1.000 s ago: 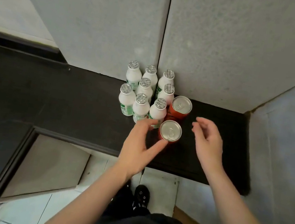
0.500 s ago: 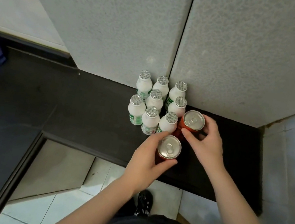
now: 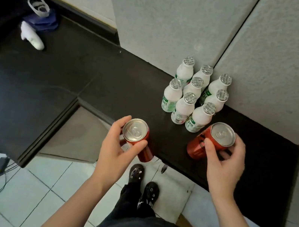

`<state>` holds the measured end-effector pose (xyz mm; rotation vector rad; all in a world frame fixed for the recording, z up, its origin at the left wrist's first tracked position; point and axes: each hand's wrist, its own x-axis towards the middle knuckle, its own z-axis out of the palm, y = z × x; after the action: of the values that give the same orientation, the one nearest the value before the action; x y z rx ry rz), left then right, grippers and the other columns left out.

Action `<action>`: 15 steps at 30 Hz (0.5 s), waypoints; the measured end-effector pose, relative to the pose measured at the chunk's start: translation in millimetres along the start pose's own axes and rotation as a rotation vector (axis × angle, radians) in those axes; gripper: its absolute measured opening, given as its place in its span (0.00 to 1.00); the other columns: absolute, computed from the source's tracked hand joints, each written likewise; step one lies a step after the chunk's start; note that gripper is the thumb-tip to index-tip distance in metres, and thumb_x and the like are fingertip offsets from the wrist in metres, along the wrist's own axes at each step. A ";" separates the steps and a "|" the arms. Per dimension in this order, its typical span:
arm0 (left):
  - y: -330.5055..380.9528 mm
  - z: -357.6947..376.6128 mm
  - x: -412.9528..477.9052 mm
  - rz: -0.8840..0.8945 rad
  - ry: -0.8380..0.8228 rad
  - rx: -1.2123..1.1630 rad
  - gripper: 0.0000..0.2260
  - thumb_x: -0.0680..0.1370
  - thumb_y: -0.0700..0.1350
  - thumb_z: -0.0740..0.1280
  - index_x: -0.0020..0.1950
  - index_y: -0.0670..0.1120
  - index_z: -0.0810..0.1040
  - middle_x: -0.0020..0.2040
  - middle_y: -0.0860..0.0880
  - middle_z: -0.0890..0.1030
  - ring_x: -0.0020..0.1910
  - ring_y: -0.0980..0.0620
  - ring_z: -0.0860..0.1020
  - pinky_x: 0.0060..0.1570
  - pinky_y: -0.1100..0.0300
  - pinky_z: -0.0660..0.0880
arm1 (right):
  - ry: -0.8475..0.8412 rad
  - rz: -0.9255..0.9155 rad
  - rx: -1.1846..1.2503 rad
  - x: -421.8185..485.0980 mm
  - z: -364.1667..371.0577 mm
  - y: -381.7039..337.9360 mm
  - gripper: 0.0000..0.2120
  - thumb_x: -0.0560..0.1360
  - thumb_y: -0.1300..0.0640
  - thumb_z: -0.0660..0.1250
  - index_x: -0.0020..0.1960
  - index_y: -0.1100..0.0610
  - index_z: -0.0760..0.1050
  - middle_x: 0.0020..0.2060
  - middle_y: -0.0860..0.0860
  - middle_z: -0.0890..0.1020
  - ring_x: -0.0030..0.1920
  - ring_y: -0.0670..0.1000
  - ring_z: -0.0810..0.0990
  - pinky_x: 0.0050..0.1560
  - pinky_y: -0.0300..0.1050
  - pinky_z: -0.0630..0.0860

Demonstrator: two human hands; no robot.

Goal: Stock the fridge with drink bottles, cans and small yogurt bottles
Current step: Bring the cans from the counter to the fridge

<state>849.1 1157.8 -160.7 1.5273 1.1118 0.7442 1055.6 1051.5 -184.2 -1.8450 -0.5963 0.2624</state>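
Both cans are on the move: the left hand [image 3: 116, 151] has pulled the left can [image 3: 135, 130] away from the group, out to the table's front edge, and the right hand [image 3: 223, 163] has tipped the right can [image 3: 222, 134] over at a slant. Behind it all stands the grey wall [image 3: 170, 17], with the black table [image 3: 72, 72] running along it and the tiled floor [image 3: 43, 184] below. Each hand has thumb and fingers wrapped round its red can. Whether the right can's base is touching the table, I cannot tell. Eight white bottles [image 3: 192, 98] stand upright in a tight cluster against the wall, just beside the right can. Black shoes [image 3: 136, 172] are down on the tiles.
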 end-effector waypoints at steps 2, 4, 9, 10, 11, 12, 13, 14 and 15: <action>-7.6 -10.3 -12.7 -0.023 0.057 0.002 0.24 0.70 0.53 0.74 0.62 0.60 0.69 0.56 0.65 0.76 0.58 0.60 0.75 0.55 0.65 0.74 | -0.059 -0.043 0.002 -13.5 5.3 -3.7 0.29 0.66 0.43 0.69 0.65 0.49 0.68 0.59 0.42 0.74 0.61 0.42 0.74 0.51 0.31 0.73; -16.5 -21.0 -26.7 -0.062 0.113 -0.015 0.24 0.70 0.51 0.73 0.63 0.57 0.70 0.55 0.64 0.76 0.57 0.60 0.76 0.53 0.67 0.74 | -0.130 -0.075 0.013 -26.5 13.1 -7.8 0.29 0.67 0.44 0.70 0.65 0.49 0.68 0.59 0.42 0.74 0.62 0.43 0.74 0.53 0.34 0.75; -33.4 -47.5 -65.2 -0.160 0.256 -0.025 0.24 0.70 0.52 0.71 0.64 0.55 0.70 0.54 0.66 0.76 0.55 0.62 0.76 0.49 0.66 0.75 | -0.330 -0.060 0.098 -58.3 38.0 -23.4 0.27 0.67 0.43 0.71 0.63 0.46 0.68 0.57 0.36 0.75 0.60 0.42 0.75 0.53 0.34 0.76; -36.4 -52.3 -72.6 -0.177 0.287 -0.029 0.23 0.70 0.52 0.70 0.63 0.57 0.69 0.54 0.67 0.75 0.55 0.62 0.75 0.49 0.66 0.75 | -0.380 -0.051 0.097 -64.6 43.6 -25.9 0.27 0.66 0.43 0.71 0.63 0.46 0.68 0.57 0.37 0.75 0.60 0.42 0.76 0.53 0.35 0.77; -39.2 -57.1 -80.1 -0.194 0.322 -0.038 0.22 0.70 0.52 0.70 0.63 0.59 0.69 0.54 0.67 0.75 0.55 0.62 0.75 0.48 0.66 0.74 | -0.429 -0.043 0.090 -71.3 48.6 -28.3 0.27 0.66 0.43 0.71 0.63 0.47 0.69 0.57 0.38 0.75 0.60 0.42 0.76 0.53 0.36 0.77; -41.7 -62.2 -88.0 -0.211 0.357 -0.052 0.22 0.70 0.53 0.70 0.62 0.60 0.69 0.53 0.68 0.75 0.55 0.62 0.75 0.48 0.66 0.74 | -0.478 -0.038 0.082 -78.2 53.4 -30.8 0.28 0.66 0.42 0.70 0.63 0.48 0.69 0.57 0.39 0.75 0.60 0.43 0.76 0.53 0.38 0.77; -44.0 -67.3 -95.8 -0.223 0.389 -0.066 0.21 0.70 0.53 0.70 0.61 0.60 0.69 0.53 0.68 0.75 0.55 0.63 0.75 0.47 0.66 0.74 | -0.522 -0.037 0.075 -85.4 57.6 -33.7 0.29 0.65 0.41 0.70 0.63 0.48 0.69 0.57 0.40 0.76 0.60 0.43 0.76 0.53 0.39 0.77; -46.2 -73.1 -104.0 -0.227 0.414 -0.078 0.21 0.70 0.52 0.70 0.61 0.59 0.69 0.53 0.67 0.75 0.54 0.63 0.75 0.47 0.65 0.73 | -0.563 -0.045 0.069 -93.2 62.0 -37.1 0.30 0.64 0.39 0.70 0.63 0.48 0.69 0.57 0.42 0.76 0.60 0.44 0.76 0.53 0.39 0.77; -48.1 -79.5 -112.7 -0.224 0.433 -0.086 0.21 0.71 0.50 0.70 0.61 0.58 0.69 0.53 0.66 0.75 0.54 0.63 0.75 0.47 0.65 0.73 | -0.601 -0.055 0.060 -102.0 66.2 -41.0 0.30 0.64 0.38 0.70 0.63 0.47 0.70 0.57 0.43 0.77 0.60 0.44 0.76 0.53 0.37 0.76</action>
<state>723.6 1084.9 -176.8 1.1715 1.5214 0.9793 927.9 1062.8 -180.4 -1.6805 -1.0333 0.8043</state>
